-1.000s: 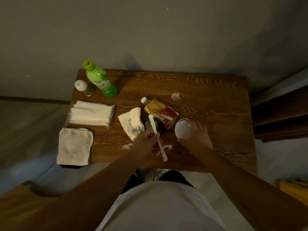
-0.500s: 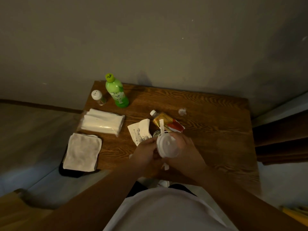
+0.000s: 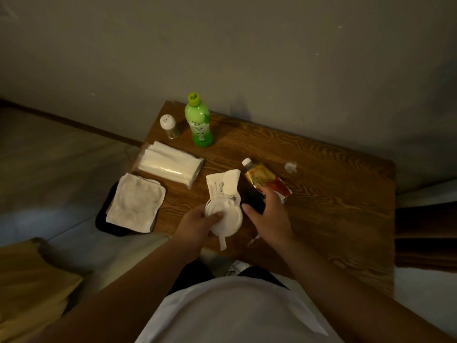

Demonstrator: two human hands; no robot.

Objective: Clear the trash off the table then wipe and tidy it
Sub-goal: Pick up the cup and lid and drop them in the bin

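Observation:
My left hand (image 3: 197, 224) holds a round white cup lid (image 3: 226, 219) over the near edge of the wooden table (image 3: 333, 199); a white paper strip (image 3: 222, 242) hangs below the lid. My right hand (image 3: 268, 215) curls around a dark cup (image 3: 253, 201), thumb on its left and fingers on its right. A crumpled printed napkin (image 3: 222, 183) lies just behind the lid. A yellow-and-red drink pouch (image 3: 265, 180) with a white cap lies beside the cup. A small white tissue scrap (image 3: 290, 167) sits farther right.
A green bottle (image 3: 199, 122) and a small white-topped shaker (image 3: 169, 126) stand at the far left corner. A tissue pack (image 3: 170, 164) and a folded cloth (image 3: 136, 201) on a black object (image 3: 103, 219) lie at the left. A wall runs behind the table.
The lid passed from my right hand to my left, which also keeps the paper strip. My right hand has gone to the dark cup. The view has shifted.

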